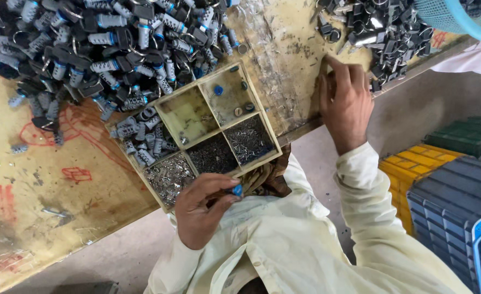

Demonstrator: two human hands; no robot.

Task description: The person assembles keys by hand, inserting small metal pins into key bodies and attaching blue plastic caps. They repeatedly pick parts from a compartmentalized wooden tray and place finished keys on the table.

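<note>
My left hand [202, 209] is closed on a small blue cap [237, 190], pinched between thumb and fingers just below the near edge of a beige divided tray [264, 122]. The tray's compartments hold tiny pins, small metal bits, grey cylinders [142, 139] and a few loose blue and dark caps. My right hand [346, 100] rests palm down on the worn wooden table [88, 190] at its edge, fingertips beside a pile of black metal parts [382, 30]. Nothing shows in its grasp.
A big heap of grey and black lock bodies [104, 43] covers the table's far left. A teal basket [463, 16] sits at the top right corner. Yellow [409, 166], green [469, 136] and grey-blue [452, 196] crates stand on the floor at right.
</note>
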